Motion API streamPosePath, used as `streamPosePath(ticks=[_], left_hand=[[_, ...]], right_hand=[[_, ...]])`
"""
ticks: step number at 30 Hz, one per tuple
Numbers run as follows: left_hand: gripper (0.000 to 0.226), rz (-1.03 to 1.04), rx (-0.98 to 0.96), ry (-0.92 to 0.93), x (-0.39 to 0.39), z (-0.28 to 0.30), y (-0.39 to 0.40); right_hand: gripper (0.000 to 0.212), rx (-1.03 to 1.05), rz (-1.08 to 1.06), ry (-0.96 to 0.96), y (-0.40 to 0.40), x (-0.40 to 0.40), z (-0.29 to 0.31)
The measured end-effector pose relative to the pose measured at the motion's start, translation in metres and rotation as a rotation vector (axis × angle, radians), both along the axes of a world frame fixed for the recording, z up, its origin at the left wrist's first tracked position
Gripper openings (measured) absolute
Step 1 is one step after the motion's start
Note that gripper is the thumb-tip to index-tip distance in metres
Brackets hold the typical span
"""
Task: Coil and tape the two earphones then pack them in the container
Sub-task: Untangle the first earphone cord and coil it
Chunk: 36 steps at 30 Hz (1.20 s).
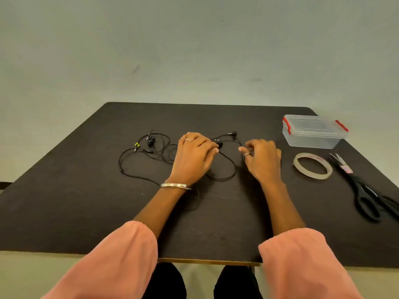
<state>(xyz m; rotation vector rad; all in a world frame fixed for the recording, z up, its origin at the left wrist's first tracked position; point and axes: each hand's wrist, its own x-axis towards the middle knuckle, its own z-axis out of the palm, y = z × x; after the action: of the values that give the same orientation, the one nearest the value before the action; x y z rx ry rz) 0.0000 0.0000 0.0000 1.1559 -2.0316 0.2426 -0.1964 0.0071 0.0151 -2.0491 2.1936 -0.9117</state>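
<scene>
Two black wired earphones lie loose on the dark table (86,212). One earphone (149,145), with a yellow tag near its plug, sprawls at the left. The other earphone (226,171) loops between my hands, one bud (234,133) lying free behind them. My left hand (194,156) rests palm down on this cable, its fingertips touching a bud. My right hand (262,158) hovers with curled fingers beside the cable's right side; whether it pinches the cable I cannot tell. A clear lidded container (314,131) with red clips stands at the back right.
A roll of tape (312,166) lies flat to the right of my right hand. Black scissors (364,190) lie near the table's right edge. A plain wall rises behind the table's far edge.
</scene>
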Motion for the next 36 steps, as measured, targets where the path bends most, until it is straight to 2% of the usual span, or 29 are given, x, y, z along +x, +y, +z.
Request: streamPosePath(ticks=[2, 4, 8, 12, 17, 19, 22, 24, 26, 29, 31, 33, 36], left_hand=[[0.017, 0.003, 0.037, 0.019, -0.002, -0.003, -0.003], [0.018, 0.008, 0.096, 0.064, -0.003, -0.007, -0.008], [0.023, 0.012, 0.157, 0.138, 0.004, -0.015, -0.014], [0.014, 0.025, 0.22, 0.244, 0.007, -0.016, -0.014], [0.014, 0.025, 0.215, 0.288, 0.006, -0.014, -0.012], [0.014, 0.026, 0.193, 0.327, 0.006, -0.013, -0.009], [0.014, 0.048, 0.109, 0.368, 0.008, -0.013, -0.005], [0.015, 0.044, 0.028, 0.383, 0.007, -0.012, 0.0], [0.016, 0.034, -0.013, 0.389, 0.005, -0.009, 0.004], [0.027, 0.026, 0.031, 0.414, -0.002, 0.002, 0.01], [0.034, -0.04, 0.272, 0.505, -0.008, 0.021, 0.014], [0.042, -0.106, 0.584, 0.681, -0.017, 0.041, 0.018], [0.047, -0.192, 0.868, 0.904, -0.021, 0.064, 0.024]], right_hand=[[0.042, 0.122, -0.034, 0.132, -0.002, 0.002, -0.002], [0.042, 0.152, -0.048, 0.215, -0.006, 0.006, -0.005], [0.025, 0.087, -0.065, 0.168, -0.016, 0.015, -0.009], [0.011, 0.105, -0.144, 0.162, -0.016, 0.016, -0.008], [0.025, 0.17, -0.171, 0.185, -0.016, 0.013, -0.01], [0.019, 0.034, -0.156, -0.004, -0.016, 0.01, -0.01], [0.021, -0.146, -0.095, -0.539, -0.013, 0.007, -0.004], [0.02, -0.207, -0.03, -0.854, -0.006, 0.005, 0.003], [0.012, -0.198, 0.117, -1.068, 0.003, 0.004, 0.01], [0.015, -0.162, 0.377, -1.167, 0.019, 0.003, 0.015], [0.013, -0.143, 0.512, -1.143, 0.028, 0.002, 0.017], [0.017, -0.096, 0.614, -1.121, 0.037, 0.004, 0.017], [0.025, 0.018, 0.704, -1.073, 0.049, 0.008, 0.012]])
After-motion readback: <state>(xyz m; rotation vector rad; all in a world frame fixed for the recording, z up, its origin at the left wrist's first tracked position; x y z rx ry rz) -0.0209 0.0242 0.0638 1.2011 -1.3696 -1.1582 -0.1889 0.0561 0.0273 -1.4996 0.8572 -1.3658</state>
